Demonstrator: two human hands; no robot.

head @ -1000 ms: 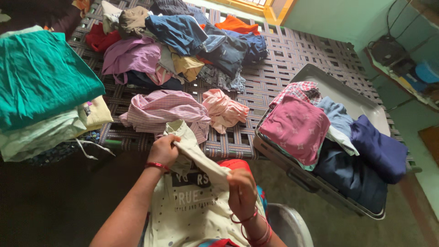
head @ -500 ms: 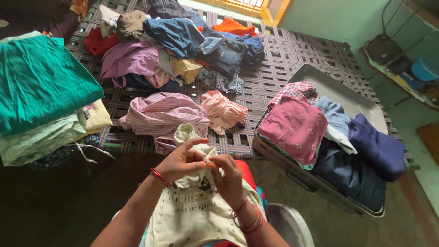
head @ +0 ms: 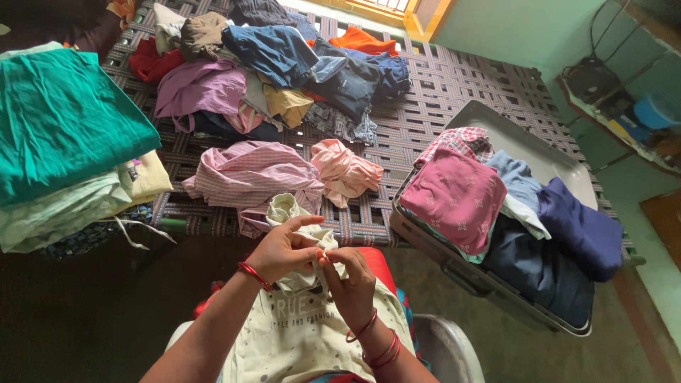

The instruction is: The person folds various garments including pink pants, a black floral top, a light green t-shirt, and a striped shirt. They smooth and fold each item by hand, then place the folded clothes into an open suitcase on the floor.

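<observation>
A cream printed T-shirt (head: 301, 333) lies over my lap, its upper part bunched up between my hands. My left hand (head: 284, 248) pinches the gathered cloth from the left. My right hand (head: 351, 280) grips the same fold from the right, fingertips touching the left hand's. Red bangles sit on both wrists. Just beyond my hands a striped pink shirt (head: 248, 174) and a peach garment (head: 345, 170) lie on the woven cot (head: 454, 92).
An open suitcase (head: 525, 145) on the right holds folded pink, blue and navy clothes. A loose heap of clothes (head: 284, 64) covers the cot's far side. Folded green and pale cloth (head: 60, 131) is stacked at left. A shelf (head: 624, 106) stands at far right.
My hands were apart, holding the shirt's edge stretched; they have come together at the middle and bunched the cloth between them.
</observation>
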